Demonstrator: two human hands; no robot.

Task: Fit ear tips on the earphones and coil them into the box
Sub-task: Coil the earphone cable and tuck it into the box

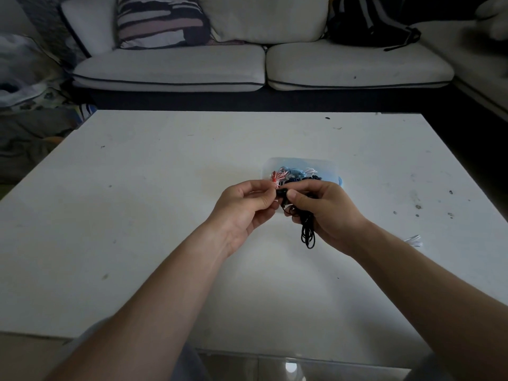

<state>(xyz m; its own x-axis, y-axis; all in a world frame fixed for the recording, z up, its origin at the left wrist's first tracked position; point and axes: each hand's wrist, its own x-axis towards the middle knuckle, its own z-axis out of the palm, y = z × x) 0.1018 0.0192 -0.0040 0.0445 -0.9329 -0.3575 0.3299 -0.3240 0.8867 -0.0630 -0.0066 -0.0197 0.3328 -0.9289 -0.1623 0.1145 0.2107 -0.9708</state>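
Above the white table [137, 215], my right hand [327, 213] grips a pair of black earphones [307, 229]; the coiled cable hangs below the fist and one earbud pokes out by the thumb. My left hand [244, 207] pinches at that earbud with fingertips, and what it holds there is too small to tell. Just behind both hands sits a clear plastic box [302, 164] holding several coiled earphones in red-white, blue, white and dark colours.
A small white item [413, 240] lies on the table to the right of my right forearm. A white sofa [261, 67] with cushions and a dark bag stands beyond the table's far edge. Clutter lies on the floor at left.
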